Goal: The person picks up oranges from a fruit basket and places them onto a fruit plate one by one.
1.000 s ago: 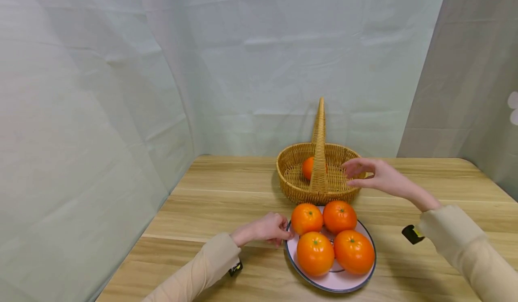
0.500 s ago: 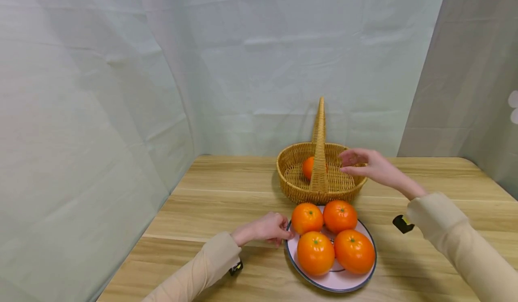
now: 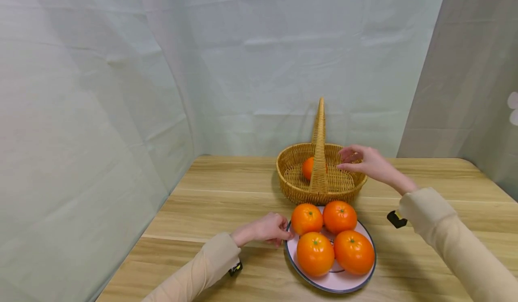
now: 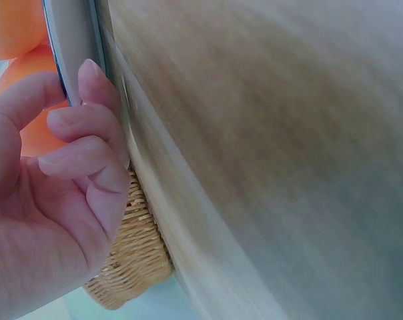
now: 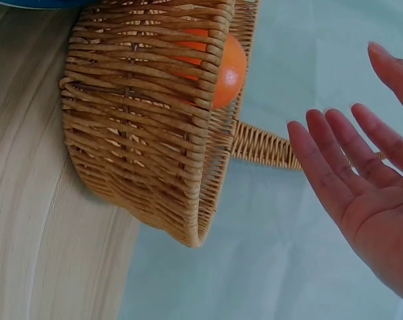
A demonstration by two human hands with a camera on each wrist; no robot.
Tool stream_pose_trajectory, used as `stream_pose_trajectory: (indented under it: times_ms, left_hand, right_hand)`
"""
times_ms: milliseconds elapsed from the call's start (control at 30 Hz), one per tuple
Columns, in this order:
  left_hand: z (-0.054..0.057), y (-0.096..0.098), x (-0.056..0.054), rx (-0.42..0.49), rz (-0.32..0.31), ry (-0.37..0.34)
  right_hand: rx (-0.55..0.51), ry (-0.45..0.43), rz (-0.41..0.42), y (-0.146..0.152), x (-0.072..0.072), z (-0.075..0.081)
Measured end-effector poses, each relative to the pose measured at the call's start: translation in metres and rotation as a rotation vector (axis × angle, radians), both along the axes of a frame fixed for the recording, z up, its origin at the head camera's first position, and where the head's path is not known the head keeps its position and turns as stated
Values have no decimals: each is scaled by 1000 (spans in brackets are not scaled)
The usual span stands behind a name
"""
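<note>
My left hand (image 3: pixel 265 228) pinches the left rim of a round pinkish plate (image 3: pixel 344 285) with a dark blue edge. In the left wrist view the thumb and index finger close on the plate edge, other fingers curled. Several shiny oranges (image 3: pixel 315 253) sit on the plate. Behind it stands a wicker basket (image 3: pixel 299 195) with a tall arched handle, holding one orange (image 3: pixel 307 168) left of centre, partly hidden by the handle. My right hand (image 3: pixel 371 162) hovers over the basket's right rim, holding nothing; in the right wrist view its fingers (image 5: pixel 335 150) are extended and spread.
The wood-grain table (image 3: pixel 202 203) ends just behind the basket, where a pale cloth backdrop (image 3: pixel 259 68) hangs. More cloth (image 3: pixel 81 135) lines the left side. Dark devices are strapped below both beige cuffs (image 3: pixel 426 207).
My right hand has moved left and a little away from me, over the basket's right rim. The left hand, plate and oranges stay put.
</note>
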State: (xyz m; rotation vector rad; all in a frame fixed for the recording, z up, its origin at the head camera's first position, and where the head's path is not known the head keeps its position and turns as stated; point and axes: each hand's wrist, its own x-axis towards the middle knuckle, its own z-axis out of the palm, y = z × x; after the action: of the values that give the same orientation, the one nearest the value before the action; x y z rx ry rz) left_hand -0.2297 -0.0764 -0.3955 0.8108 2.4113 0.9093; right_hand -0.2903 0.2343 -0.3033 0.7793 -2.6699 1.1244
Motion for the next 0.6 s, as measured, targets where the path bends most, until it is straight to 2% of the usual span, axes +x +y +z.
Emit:
stream_pose_trajectory:
  times_ms: [300, 600]
  left_hand:
    - [0, 0, 1, -1, 1, -6]
    - [0, -1, 1, 3, 3, 2]
  right_hand:
    - [-1, -39, -37, -7, -10, 2]
    - [-36, -117, -43, -15, -20, 2]
